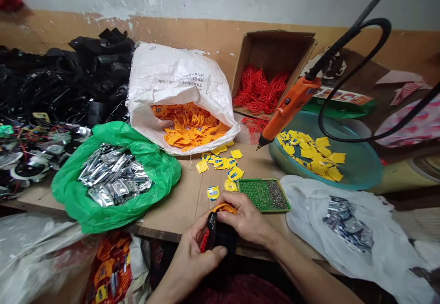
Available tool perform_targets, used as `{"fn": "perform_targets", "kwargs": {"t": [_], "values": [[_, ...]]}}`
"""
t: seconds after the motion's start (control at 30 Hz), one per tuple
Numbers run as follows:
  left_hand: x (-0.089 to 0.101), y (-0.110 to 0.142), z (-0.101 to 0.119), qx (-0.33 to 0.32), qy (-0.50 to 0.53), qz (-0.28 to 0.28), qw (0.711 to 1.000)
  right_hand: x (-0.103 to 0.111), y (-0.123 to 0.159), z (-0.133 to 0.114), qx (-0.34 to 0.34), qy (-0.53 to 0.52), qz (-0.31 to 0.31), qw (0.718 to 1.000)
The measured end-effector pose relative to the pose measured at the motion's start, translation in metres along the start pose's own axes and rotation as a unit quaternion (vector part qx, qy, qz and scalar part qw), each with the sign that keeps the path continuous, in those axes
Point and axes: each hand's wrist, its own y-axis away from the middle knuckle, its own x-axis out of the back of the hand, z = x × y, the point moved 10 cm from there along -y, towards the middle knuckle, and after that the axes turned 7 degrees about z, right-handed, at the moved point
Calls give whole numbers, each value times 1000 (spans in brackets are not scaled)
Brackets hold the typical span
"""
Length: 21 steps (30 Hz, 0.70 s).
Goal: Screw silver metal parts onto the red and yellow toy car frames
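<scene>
Close to the table's front edge, my left hand (196,256) is closed around a black plastic housing (225,240) with a red ribbed strip on its left side. My right hand (248,217) pinches an orange plastic piece (226,208) against the top of that housing. Fingers cover much of both parts, so I cannot tell how they fit together. Just beyond my hands lie several yellow plates (213,192) with blue marks. A green tray (263,195) of small screws sits beside my right hand.
An orange electric screwdriver (290,107) hangs over the table. Around it are a teal basin (364,169) of yellow pieces, a box (242,50) of red parts, a white sack (178,70) of orange pieces, a green bag (165,169) of silvery parts, and black parts (103,73).
</scene>
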Motion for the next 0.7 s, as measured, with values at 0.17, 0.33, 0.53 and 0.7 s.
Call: {"fn": "perform_targets", "kwargs": {"t": [0.17,0.33,0.53,0.7], "values": [[-1,-3,-8,77,139,-7,987,5,-5,-10,30,-190,-39,981],[-36,5,-42,259,251,-126,924,3,-13,-24,104,-263,-55,957],[-36,7,-69,308,287,-97,902,10,10,-36,159,-173,-51,971],[15,-2,-70,263,266,103,922,133,63,-24,156,-67,410,896]]}}
